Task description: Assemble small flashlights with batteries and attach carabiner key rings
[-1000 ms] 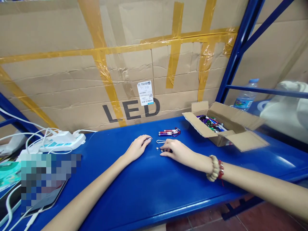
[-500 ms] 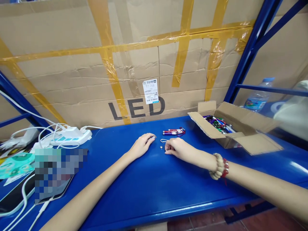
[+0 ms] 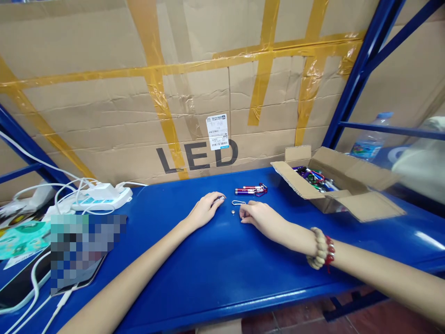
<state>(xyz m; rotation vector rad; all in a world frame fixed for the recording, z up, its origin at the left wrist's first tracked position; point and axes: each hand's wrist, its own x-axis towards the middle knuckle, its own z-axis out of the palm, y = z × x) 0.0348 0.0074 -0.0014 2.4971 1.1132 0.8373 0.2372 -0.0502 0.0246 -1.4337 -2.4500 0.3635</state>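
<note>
On the blue shelf top (image 3: 222,269) my left hand (image 3: 205,209) rests curled around a small silver metal piece (image 3: 220,199) at its fingertips. My right hand (image 3: 259,215) lies a little to the right, fingers pinched on a tiny part against the surface. Between the two hands a small round button cell (image 3: 233,212) lies loose. A silver clip ring (image 3: 237,202) sits just beyond it. Two small red keychain torches (image 3: 251,189) lie farther back. A bead bracelet (image 3: 321,248) is on my right wrist.
An open cardboard box (image 3: 342,185) with several coloured keychain torches stands at the right. A large taped carton marked LED (image 3: 194,93) forms the back wall. A white power strip (image 3: 100,195) with cables and a phone (image 3: 41,278) lie at left. A water bottle (image 3: 370,139) stands behind the blue frame.
My right hand has drawn its fingers together from flat to a pinch and slid slightly toward me. The left hand has stayed put; the view has shifted a little leftward.
</note>
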